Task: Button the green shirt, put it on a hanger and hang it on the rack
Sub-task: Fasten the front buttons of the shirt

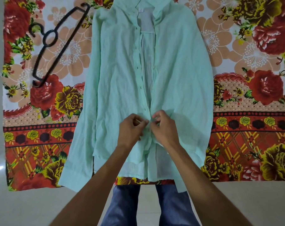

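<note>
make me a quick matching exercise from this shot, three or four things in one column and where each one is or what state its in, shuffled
Things:
1. green shirt
2. black hanger
3. left hand
4. floral sheet

Places or states:
A. pinching the front edge low on the shirt
B. lying flat, front mostly open
C. spread out under the shirt
D. lying left of the shirt, untouched

Pairs: 1-B, 2-D, 3-A, 4-C

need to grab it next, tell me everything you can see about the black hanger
The black hanger looks like thin, glossy plastic: a hook at its left side, a round ring below the hook, and a long bar with upturned ends. It lies flat and diagonal on the floral cloth, left of the green shirt, its upper end close to the shirt's shoulder. Neither hand touches it.
</note>
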